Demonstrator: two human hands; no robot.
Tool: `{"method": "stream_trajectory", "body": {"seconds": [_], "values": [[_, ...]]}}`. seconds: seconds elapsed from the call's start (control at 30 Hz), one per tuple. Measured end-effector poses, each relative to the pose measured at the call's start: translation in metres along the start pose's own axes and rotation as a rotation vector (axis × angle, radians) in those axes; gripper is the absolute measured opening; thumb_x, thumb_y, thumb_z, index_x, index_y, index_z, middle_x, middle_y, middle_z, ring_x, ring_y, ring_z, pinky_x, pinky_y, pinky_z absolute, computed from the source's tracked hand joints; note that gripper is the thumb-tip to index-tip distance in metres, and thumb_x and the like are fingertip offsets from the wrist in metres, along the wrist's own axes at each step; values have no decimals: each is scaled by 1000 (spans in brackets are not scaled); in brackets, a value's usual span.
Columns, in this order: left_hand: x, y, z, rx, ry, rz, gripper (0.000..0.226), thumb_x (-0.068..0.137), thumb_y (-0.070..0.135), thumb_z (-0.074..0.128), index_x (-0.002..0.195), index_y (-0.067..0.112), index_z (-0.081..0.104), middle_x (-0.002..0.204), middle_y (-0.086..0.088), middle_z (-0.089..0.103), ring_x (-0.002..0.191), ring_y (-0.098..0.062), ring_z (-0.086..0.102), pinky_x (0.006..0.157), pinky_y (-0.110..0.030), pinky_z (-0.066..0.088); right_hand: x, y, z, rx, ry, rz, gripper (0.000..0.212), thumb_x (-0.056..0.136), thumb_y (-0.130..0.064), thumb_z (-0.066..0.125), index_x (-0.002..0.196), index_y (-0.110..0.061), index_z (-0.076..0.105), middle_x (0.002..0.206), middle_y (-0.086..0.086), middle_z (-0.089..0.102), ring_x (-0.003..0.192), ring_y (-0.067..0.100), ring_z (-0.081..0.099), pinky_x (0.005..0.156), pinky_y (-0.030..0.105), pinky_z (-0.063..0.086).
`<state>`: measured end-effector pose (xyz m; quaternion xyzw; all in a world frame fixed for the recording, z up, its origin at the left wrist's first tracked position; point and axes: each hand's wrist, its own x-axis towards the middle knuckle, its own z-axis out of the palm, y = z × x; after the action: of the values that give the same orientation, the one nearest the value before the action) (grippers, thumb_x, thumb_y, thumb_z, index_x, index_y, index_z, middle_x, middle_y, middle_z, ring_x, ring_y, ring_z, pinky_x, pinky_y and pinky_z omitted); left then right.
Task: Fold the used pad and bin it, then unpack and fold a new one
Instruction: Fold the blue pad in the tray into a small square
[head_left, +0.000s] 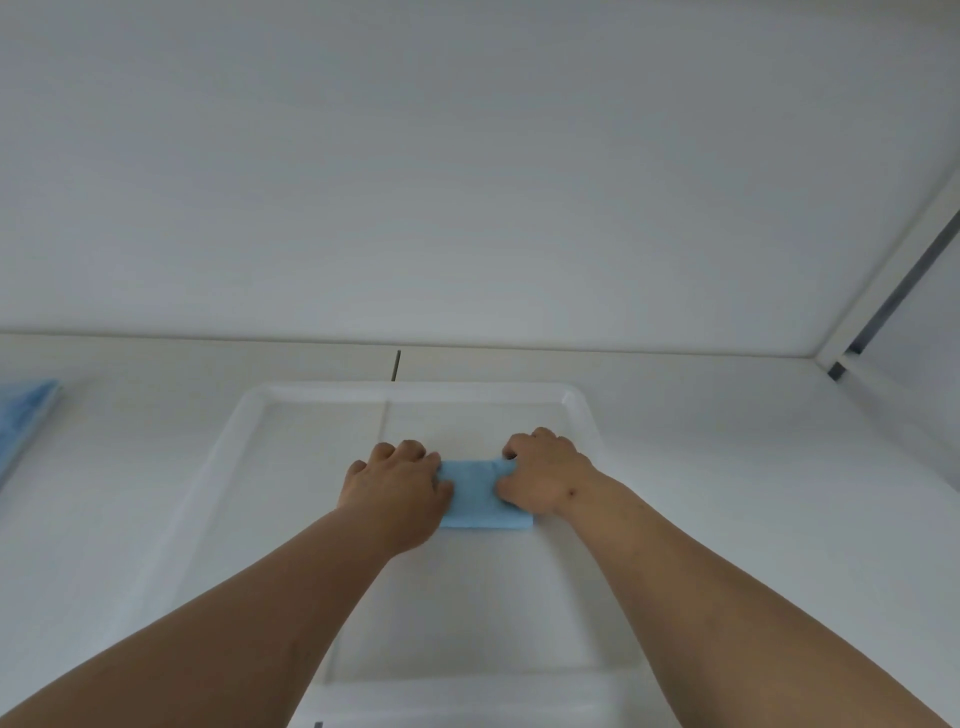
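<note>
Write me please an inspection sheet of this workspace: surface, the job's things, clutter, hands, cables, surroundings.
Surface: white worktop carrying a shallow white plastic tray.
Job's things: small folded light-blue pad lying inside the tray; a further blue sheet-like item at the left edge, only partly in view.
Clutter: nothing seen.
Hands: left hand grips the pad's left end; right hand grips its right end, fingers curled.
Cables: nothing seen.
Surroundings: plain white back wall; white frame post at the right corner.
</note>
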<state>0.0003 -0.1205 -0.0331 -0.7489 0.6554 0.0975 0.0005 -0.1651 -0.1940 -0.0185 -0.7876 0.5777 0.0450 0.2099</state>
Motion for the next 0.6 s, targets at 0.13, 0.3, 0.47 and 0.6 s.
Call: {"method": "stream_trajectory", "body": {"seconds": [0.13, 0.3, 0.47, 0.6], "values": [[-1, 0, -2, -22, -30, -16, 48, 97, 46, 32, 141, 27, 39, 146, 8, 34, 133, -20, 31, 107, -40, 28, 0, -2, -5, 51, -93, 14, 38, 77, -32, 66, 112, -22, 53, 112, 0, 57, 105, 23, 56, 86, 32, 49], [0, 1, -9, -57, -109, -46, 61, 91, 42, 42, 149, 28, 27, 152, 5, 28, 138, -22, 26, 110, -41, 26, -4, -11, -8, -23, -124, -46, 32, 80, -26, 68, 108, -14, 58, 102, 2, 52, 95, 22, 55, 72, 25, 42], [2, 2, -14, -141, -150, -91, 76, 87, 33, 51, 153, 32, 12, 156, 3, 22, 141, -25, 23, 112, -42, 25, -12, -14, -12, 107, -119, -151, 17, 83, -10, 61, 91, -16, 47, 94, 0, 49, 84, 18, 46, 55, 19, 32], [2, 2, -17, -176, -195, -91, 83, 83, 22, 53, 152, 37, 10, 156, 5, 23, 141, -25, 22, 113, -42, 25, -17, -12, -12, 239, -135, -183, 30, 83, -3, 56, 110, -16, 50, 101, -1, 51, 87, 16, 49, 61, 19, 39]]}}
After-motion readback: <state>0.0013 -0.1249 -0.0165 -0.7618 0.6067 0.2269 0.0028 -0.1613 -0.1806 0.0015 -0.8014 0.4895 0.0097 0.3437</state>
